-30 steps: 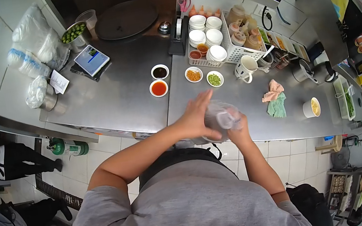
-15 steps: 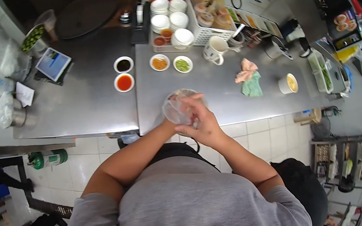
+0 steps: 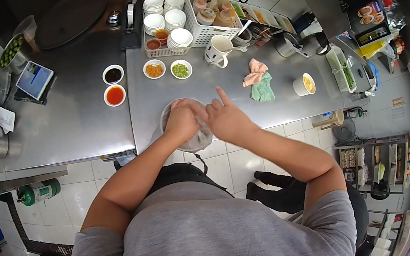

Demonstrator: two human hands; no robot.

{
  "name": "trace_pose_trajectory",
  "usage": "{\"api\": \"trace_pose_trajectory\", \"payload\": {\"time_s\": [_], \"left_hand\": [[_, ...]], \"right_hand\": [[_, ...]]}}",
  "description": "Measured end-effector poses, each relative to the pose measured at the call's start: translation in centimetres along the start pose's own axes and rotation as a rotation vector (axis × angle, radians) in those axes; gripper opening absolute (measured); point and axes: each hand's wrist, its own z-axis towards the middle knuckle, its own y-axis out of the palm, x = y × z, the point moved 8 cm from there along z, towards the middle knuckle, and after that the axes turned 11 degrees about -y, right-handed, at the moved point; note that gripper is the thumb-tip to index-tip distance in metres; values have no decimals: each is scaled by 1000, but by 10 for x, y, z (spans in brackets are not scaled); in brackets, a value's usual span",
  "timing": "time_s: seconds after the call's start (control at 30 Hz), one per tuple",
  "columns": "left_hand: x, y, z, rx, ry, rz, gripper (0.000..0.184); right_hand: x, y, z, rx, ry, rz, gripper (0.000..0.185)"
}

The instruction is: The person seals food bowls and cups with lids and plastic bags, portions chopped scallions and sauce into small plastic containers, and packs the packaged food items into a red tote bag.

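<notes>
A round, see-through plastic container (image 3: 197, 141) is held in front of me at the counter's front edge. My left hand (image 3: 182, 123) lies over it from the left, closed at its rim, with some fingertips seen through or behind the plastic. My right hand (image 3: 231, 119) is at the container's right side, its index finger stretched out and the other fingers curled in close to my left hand. My right thumb is hard to make out. Beyond my hands stand a small dish of green slices (image 3: 181, 69) and a dish of orange-brown bits (image 3: 154, 69).
Dishes of dark sauce (image 3: 113, 75) and red sauce (image 3: 114, 95) stand left. Stacked white bowls (image 3: 175, 18), a white basket of bottles (image 3: 203, 32) and a white jug (image 3: 218, 51) line the back. Cloths (image 3: 261, 87) and a white cup (image 3: 304, 85) are right.
My left hand has come from under the container to over its rim. My right hand has moved off its middle to its right side, index finger now extended. The view has shifted right.
</notes>
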Motion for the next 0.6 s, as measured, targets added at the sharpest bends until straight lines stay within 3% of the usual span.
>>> {"api": "trace_pose_trajectory", "payload": {"time_s": [0.03, 0.07, 0.1, 0.17, 0.23, 0.3, 0.33, 0.4, 0.43, 0.47, 0.5, 0.53, 0.57, 0.6], "left_hand": [[-1, 5, 1, -150, -78, 50, 18], [-1, 2, 2, -109, -126, -57, 10], [-1, -1, 1, -104, -131, -64, 10], [5, -14, 2, -78, -106, -142, 13], [9, -41, 5, -78, -59, -115, 14], [23, -68, 13, -92, -11, -80, 14], [36, -92, 20, 35, 95, -144, 14], [62, -124, 29, 166, 210, -210, 16], [79, -131, 39, 109, 261, -306, 15], [97, -140, 46, 50, 313, -398, 16], [122, -151, 50, 32, 378, -450, 17], [150, -161, 52, 11, 445, -498, 18], [174, -169, 54, -55, 481, -601, 20], [196, -176, 56, -130, 516, -703, 21]], "right_hand": [[8, 18, -3, -219, 9, 185, 40], [11, 36, -10, -437, 20, 371, 34], [18, 38, -13, -443, 13, 368, 34], [35, 22, -15, -187, -9, 472, 22], [47, 19, -26, -155, 31, 514, 21], [52, 6, -40, 28, 146, 581, 8], [46, -1, -43, 34, 148, 577, 8], [39, 9, -71, 140, 720, 1423, 12], [17, 6, -77, 414, 875, 1877, 20], [-7, 2, -67, 722, 646, 2453, 18], [-23, -25, -49, 881, 480, 2705, 20], [-36, -51, -31, 1030, 128, 3069, 23], [-40, -83, -18, 1017, -669, 3265, 14], [-37, -107, -2, 966, -1144, 3111, 14]]}}
